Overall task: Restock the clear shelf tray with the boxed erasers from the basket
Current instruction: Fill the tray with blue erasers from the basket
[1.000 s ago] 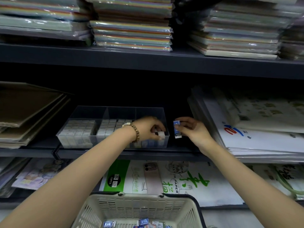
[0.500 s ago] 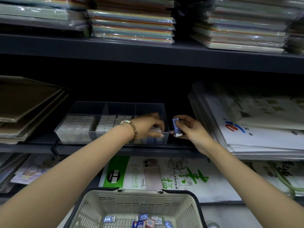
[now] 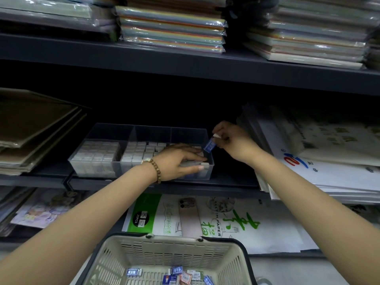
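1. The shelf point(image 3: 226, 183) carries the clear tray near its front edge. Three shelf levels show, and this is the middle one. It looks dim under the board above, so I would place by touch as well as by sight.
2. There is one basket point(image 3: 168, 238), directly below the hands. About seven boxed erasers point(image 3: 176, 270) lie loose on its floor, and the frame edge may hide others, so several trips probably remain.
3. There is one clear tray point(image 3: 152, 130) with three compartments. The left looks full, the middle is partly filled, and the right is where the work is. Rows there are best kept square, so each new box should butt against its neighbour.
4. Both hands are in view.
   - The left hand point(image 3: 178, 161) lies in the right compartment, fingers nearly straight and flat on the packed erasers, gripping nothing that I can see. It should press down so the row stays put.
   - The right hand point(image 3: 234, 140) has its fingertips curled, pinching a box.
5. That one blue boxed eraser point(image 3: 209, 145) hangs tilted just over the tray's right wall. It should be turned to match the row, lowered into the gap beside the left fingers, and released only once seated.
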Demonstrator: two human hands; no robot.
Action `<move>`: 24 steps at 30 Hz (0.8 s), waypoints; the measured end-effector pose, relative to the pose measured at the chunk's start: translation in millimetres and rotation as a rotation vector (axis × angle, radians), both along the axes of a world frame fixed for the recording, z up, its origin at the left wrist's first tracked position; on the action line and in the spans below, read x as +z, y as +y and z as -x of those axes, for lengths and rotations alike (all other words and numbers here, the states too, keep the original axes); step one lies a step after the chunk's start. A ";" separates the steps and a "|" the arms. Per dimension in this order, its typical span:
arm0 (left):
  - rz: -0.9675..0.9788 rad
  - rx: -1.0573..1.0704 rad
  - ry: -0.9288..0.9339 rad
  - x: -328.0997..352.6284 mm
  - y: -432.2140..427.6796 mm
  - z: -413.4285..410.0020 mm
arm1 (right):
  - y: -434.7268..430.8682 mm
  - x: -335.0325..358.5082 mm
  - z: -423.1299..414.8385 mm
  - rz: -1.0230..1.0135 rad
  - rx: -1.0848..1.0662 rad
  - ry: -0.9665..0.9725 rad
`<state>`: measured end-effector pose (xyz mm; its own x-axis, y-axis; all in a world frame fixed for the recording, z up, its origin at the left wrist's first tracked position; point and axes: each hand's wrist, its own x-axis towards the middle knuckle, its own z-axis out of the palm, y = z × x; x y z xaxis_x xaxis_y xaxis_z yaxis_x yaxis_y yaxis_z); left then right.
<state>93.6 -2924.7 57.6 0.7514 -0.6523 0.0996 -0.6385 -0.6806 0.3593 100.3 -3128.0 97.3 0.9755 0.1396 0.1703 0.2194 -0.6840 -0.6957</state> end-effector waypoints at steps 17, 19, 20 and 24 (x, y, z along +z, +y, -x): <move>-0.012 0.017 -0.012 2.3 0.7 -3.1 | 10.8 5.6 -7.3 0.289 0.099 -0.073; 0.037 0.023 0.027 1.6 2.0 -2.7 | 7.9 -3.5 -7.3 0.209 0.086 -0.066; 0.052 0.026 0.032 0.6 2.9 -1.5 | 6.5 -8.7 -7.1 0.165 0.075 -0.058; 0.137 0.112 0.017 -3.7 14.9 -3.5 | 3.8 -24.2 -8.1 -0.049 0.046 0.002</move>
